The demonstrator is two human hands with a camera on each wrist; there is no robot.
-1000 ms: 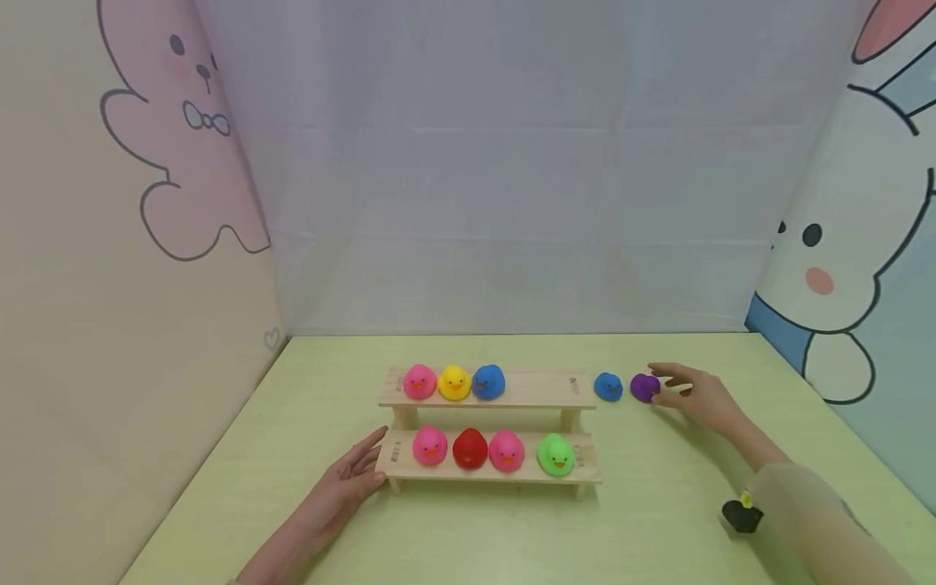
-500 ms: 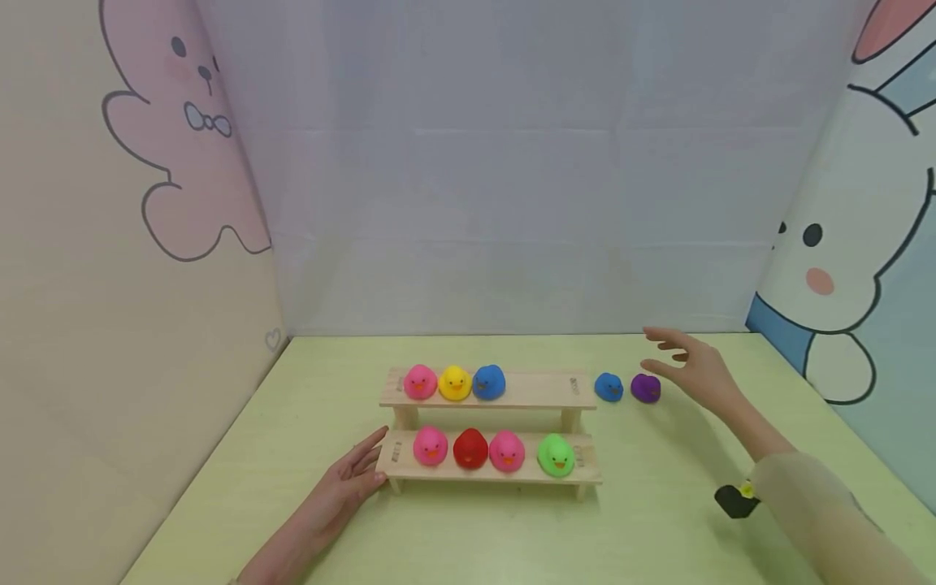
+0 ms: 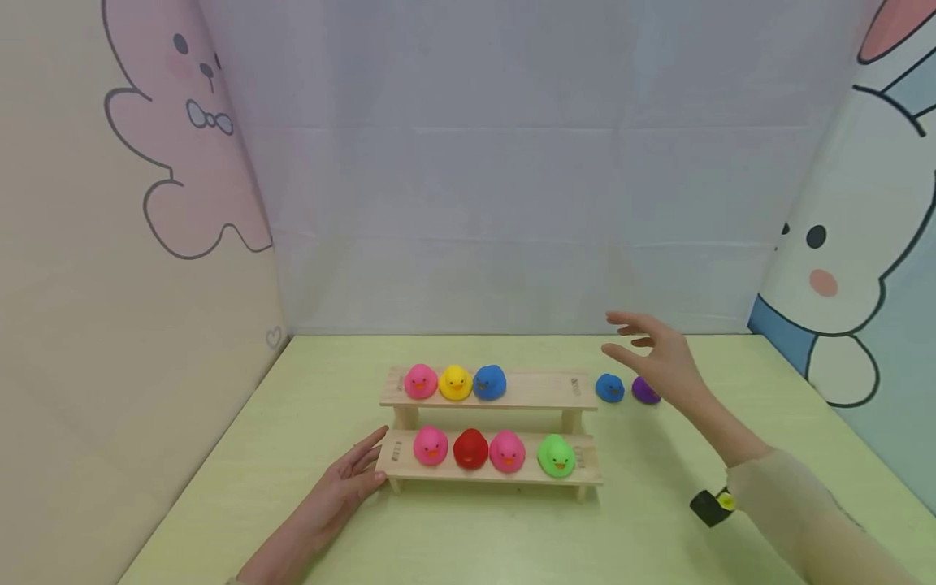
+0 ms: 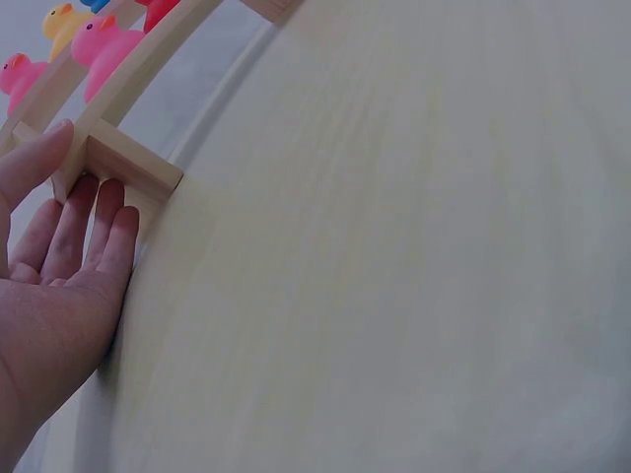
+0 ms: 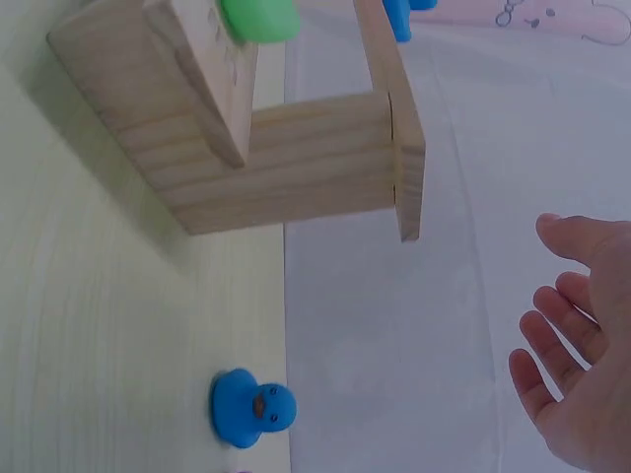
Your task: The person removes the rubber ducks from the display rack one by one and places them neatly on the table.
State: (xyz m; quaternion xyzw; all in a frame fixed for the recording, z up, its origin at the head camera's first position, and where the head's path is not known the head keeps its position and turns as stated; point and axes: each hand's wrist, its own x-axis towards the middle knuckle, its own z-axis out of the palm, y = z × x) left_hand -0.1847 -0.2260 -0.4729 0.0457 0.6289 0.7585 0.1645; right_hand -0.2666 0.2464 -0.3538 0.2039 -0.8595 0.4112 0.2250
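A two-tier wooden rack [image 3: 537, 392] stands on the table. Its upper shelf bears a pink duck [image 3: 421, 382], a yellow duck [image 3: 456, 383] and a blue duck [image 3: 490, 383]. On the lower shelf are a pink duck [image 3: 431, 447], a red duck [image 3: 471, 450], another pink duck [image 3: 508, 452] and a green duck [image 3: 557, 457]. My left hand [image 3: 338, 491] holds the rack's left end between thumb and fingers. Above the table, right of the rack, my right hand [image 3: 661, 357] hovers with fingers spread, holding nothing. Below it sit a blue duck [image 3: 610, 388] and a partly hidden purple duck [image 3: 645, 390].
A small black object [image 3: 709, 509] with a yellow part shows beside my right sleeve [image 3: 782, 496]. A pale curtain [image 3: 453, 203] closes off the back of the table [image 3: 468, 544], and cloths with cartoon animals hang at both sides.
My right hand has left the purple duck, risen and moved left to above the table ducks. The left hand and the ducks have stayed put.
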